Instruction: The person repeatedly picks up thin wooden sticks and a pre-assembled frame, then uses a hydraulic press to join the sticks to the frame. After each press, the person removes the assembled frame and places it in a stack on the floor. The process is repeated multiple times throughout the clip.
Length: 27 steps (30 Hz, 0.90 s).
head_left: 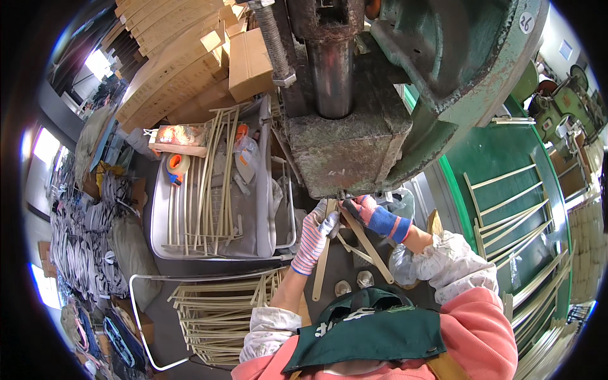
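My left hand, in a white glove with red and blue stripes, is closed on a flat cream-coloured strip whose free end hangs toward me. A second cream strip slants down to the right from the same spot, so the two form a narrow V. At its upper end my right hand, in a blue and pink glove, has its fingers pinched on it. Both hands work just under the heavy worn block of a press; it hides the strips' top ends and part of my fingertips.
A grey-white bin at left holds long strips, a tape roll and plastic bags. Stacked strips lie nearer me. Ladder-like frames rest on a green table at right. Cardboard boxes stand behind.
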### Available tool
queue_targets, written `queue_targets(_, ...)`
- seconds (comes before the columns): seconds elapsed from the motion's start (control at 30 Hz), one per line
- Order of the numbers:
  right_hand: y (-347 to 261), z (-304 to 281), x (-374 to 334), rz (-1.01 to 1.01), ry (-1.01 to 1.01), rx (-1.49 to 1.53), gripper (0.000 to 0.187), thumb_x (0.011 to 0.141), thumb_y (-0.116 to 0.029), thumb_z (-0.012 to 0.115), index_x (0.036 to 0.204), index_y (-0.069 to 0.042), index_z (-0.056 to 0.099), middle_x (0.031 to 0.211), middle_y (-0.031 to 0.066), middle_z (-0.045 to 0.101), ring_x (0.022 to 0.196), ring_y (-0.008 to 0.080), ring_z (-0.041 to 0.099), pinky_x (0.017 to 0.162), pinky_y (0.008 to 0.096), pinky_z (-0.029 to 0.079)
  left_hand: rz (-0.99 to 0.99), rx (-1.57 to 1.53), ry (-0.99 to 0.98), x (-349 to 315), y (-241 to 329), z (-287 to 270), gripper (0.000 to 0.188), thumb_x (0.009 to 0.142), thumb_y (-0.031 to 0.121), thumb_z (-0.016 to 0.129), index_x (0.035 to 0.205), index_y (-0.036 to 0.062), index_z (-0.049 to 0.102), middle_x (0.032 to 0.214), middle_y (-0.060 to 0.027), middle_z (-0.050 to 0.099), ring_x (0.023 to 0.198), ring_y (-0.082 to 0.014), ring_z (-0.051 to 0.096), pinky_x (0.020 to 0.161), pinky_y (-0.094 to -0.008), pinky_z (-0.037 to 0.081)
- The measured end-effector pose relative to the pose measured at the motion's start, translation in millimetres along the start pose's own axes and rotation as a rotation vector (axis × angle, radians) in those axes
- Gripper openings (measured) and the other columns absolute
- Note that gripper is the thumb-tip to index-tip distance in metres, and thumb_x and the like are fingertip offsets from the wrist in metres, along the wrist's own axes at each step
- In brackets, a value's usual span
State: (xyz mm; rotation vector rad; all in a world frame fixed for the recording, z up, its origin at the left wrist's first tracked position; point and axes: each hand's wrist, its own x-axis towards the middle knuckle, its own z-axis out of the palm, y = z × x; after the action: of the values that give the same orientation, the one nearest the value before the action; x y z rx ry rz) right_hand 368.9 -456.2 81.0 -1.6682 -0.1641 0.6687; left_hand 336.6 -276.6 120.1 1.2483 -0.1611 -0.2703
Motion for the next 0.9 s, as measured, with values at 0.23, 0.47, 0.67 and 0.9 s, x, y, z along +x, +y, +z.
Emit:
queue_targets(0.23,-8.7,3.2,-2.9,-0.006,0.046,-0.01,0.033,0.094,-0.023,0.043,0.122,-0.006,0.043,0.107,0.0035,0.051,0.096,0.0165,0.049,0.082,0.0273,0.038,-0.081,-0.023,-0.032,2.6,2.9,-2.1,0.029,0.089,0.018,0.058,0.112,0.0019,0.055,0.066,0.0022,0.053,0.049,-0.0041,0.04,0.046,-0.0197,0.031)
queue_targets(0.47,-7.1,9.2,-6.5,-0.299,0.157,-0.105,0.027,0.09,-0.029,0.054,0.094,-0.002,0.057,0.08,0.0036,0.06,0.073,0.012,0.054,0.063,0.0288,0.045,-0.077,0.118,-0.089,7.6,9.8,-18.3,0.026,0.085,0.016,0.06,0.106,0.0005,0.058,0.073,0.0027,0.058,0.054,-0.002,0.045,0.047,-0.0178,0.033)
queue_targets(0.67,1.7,3.0,-0.7,-0.138,0.096,0.108,0.03,0.089,-0.03,0.057,0.097,-0.001,0.057,0.082,0.0058,0.061,0.071,0.0148,0.057,0.061,0.0298,0.048,-0.083,0.046,-0.13,17.6,2.0,-20.8,0.016,0.085,0.015,0.06,0.094,0.0024,0.058,0.064,0.0026,0.052,0.049,-0.0035,0.041,0.045,-0.0195,0.03)
queue_targets(0.9,12.7,-3.0,7.5,0.067,0.078,0.4,0.033,0.087,-0.031,0.06,0.101,0.0,0.058,0.085,0.0084,0.063,0.068,0.0179,0.061,0.058,0.031,0.051,-0.144,0.121,-0.188,15.8,10.8,-19.4,0.013,0.088,0.017,0.058,0.091,0.004,0.056,0.062,0.0037,0.048,0.049,-0.0032,0.039,0.045,-0.0198,0.029)
